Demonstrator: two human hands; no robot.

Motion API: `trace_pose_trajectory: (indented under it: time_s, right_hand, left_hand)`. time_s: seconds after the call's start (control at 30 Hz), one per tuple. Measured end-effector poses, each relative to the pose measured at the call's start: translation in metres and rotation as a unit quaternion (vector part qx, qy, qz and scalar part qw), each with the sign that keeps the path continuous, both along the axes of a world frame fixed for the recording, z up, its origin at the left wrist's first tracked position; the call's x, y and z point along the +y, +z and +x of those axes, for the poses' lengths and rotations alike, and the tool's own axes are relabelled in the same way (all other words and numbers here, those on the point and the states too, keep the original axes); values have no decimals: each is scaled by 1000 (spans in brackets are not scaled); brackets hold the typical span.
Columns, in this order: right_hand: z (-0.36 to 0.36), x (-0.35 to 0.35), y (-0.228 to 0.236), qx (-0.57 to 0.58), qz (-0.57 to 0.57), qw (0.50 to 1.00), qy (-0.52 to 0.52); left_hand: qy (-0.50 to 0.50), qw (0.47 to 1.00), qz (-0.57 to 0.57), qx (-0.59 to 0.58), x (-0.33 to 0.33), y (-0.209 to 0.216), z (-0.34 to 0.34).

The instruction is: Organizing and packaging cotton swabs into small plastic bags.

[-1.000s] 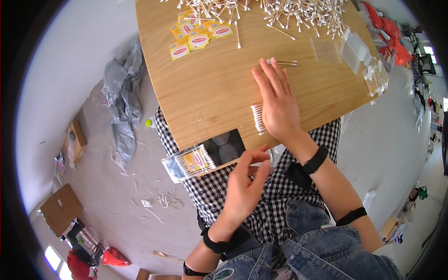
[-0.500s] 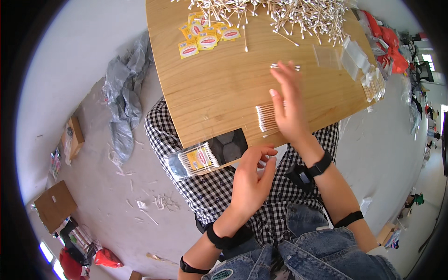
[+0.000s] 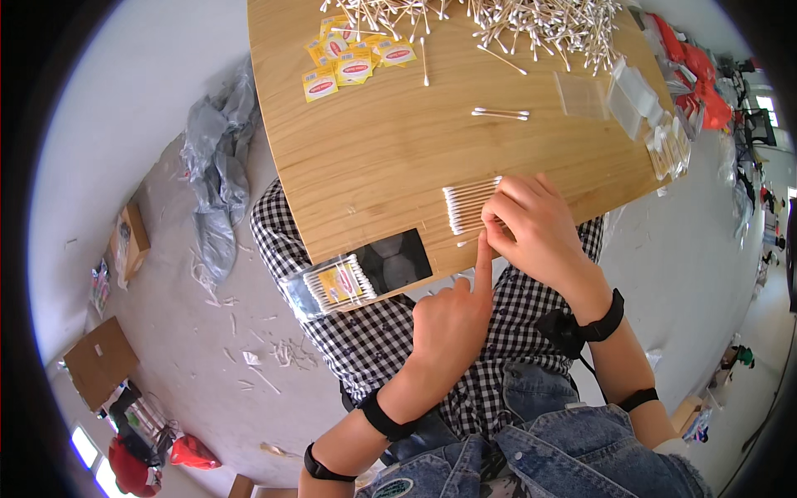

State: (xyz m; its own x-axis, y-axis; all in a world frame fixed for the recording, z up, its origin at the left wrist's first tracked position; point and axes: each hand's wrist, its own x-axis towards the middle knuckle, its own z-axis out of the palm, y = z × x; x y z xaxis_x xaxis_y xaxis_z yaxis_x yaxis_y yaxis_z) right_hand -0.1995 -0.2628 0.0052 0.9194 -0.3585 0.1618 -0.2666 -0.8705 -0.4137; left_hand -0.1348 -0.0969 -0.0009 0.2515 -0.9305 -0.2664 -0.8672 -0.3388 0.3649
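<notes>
Several cotton swabs (image 3: 466, 206) lie side by side in a row near the table's front edge. My right hand (image 3: 538, 236) is over the row's right end, with fingers and thumb closed together on swabs there. The fingertips hide those swab ends. My left hand (image 3: 452, 324) is just in front, its index finger stretched toward the row's near side and close to the right thumb. The other left fingers are curled, with nothing visible in them. To the left, a clear packet (image 3: 340, 284) of swabs with a yellow card lies partly over the table edge, beside a black pad (image 3: 400, 259).
A large heap of loose cotton swabs (image 3: 548, 29) covers the far side of the wooden table (image 3: 357, 158). Yellow cards (image 3: 353, 66) lie at the far left. Clear plastic sleeves (image 3: 633, 100) and filled packets (image 3: 667, 149) sit at the right. A few stray swabs (image 3: 501, 114) lie mid-table.
My right hand has come down from above the mid-table swabs onto the row's right end. My left hand has stretched out its index finger toward the row.
</notes>
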Motion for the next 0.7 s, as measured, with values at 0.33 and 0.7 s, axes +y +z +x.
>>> trace_pose_trajectory:
  time_s: [0.33, 0.7]
  right_hand:
    - [11, -9, 6, 55, -45, 996, 48]
    - [20, -11, 10, 119, -94, 984, 98]
  left_hand:
    - [-12, 1000, -12, 26, 7, -3, 6]
    - [-2, 999, -15, 51, 7, -3, 7]
